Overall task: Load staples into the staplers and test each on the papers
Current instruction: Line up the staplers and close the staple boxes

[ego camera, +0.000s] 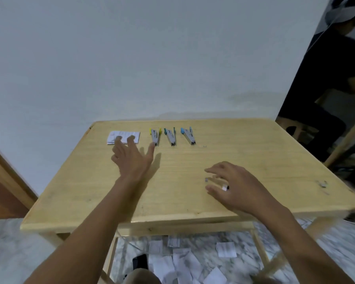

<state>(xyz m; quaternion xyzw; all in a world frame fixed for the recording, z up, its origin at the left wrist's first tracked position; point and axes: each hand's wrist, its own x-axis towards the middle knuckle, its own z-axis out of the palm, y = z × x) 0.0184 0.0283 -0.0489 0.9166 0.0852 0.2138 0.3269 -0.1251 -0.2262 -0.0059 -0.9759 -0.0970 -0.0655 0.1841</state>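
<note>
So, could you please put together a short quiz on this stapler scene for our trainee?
1. True or false: the right hand grips a stapler.
2. The papers lie: A, left of the staplers; B, right of them; C, between them.
3. Fill in: the stapler nearest the papers has a ___ end.
Key: 1 false; 2 A; 3 yellow.

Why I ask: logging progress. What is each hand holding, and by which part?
Left hand holds nothing; straight fingers lie on the papers. Right hand: small blurred bit at its fingers; grip cannot be told.
</note>
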